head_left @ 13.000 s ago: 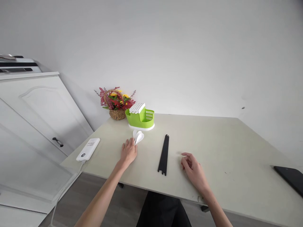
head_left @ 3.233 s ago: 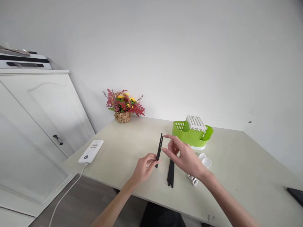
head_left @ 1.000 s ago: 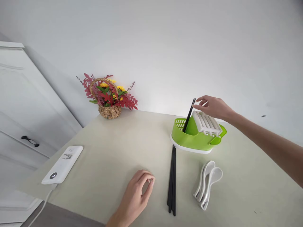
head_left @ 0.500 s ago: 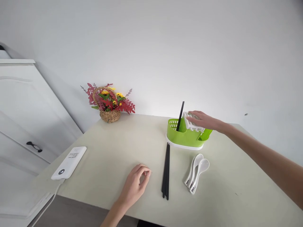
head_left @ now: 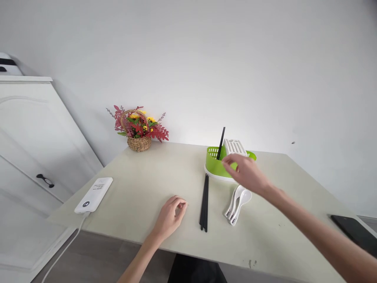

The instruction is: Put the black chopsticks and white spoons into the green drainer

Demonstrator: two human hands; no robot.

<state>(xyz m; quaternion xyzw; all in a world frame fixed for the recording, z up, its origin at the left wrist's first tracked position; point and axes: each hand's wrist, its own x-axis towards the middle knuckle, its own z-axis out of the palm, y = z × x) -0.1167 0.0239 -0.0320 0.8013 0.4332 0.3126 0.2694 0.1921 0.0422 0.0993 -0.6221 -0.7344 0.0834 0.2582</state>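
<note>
My right hand [head_left: 246,172] is in the air in front of the green cutlery holder [head_left: 212,163], its thumb and fingers a little apart and nothing visible between them. It hides part of the holder's front. A white slotted rack [head_left: 235,146] sits on top of the holder, and black chopsticks [head_left: 221,142] stand tilted in its left compartment. More black chopsticks [head_left: 204,204] lie side by side on the table. To their right, several white spoons [head_left: 242,201] rest nested together. My left hand [head_left: 171,214] lies on the table left of the chopsticks, fingers curled and thumb to fingertip, holding nothing.
A white power bank [head_left: 96,194] with a cable lies on the table [head_left: 141,177] at the left. A wicker basket [head_left: 139,144] of artificial flowers stands at the back by the wall. A dark phone [head_left: 353,232] is at the right edge. A white cabinet [head_left: 32,129] is to the left.
My right hand has come off the white rack on the holder and moved down towards me, above the spoons. My left hand stays put. The view has shifted, bringing the phone into sight.
</note>
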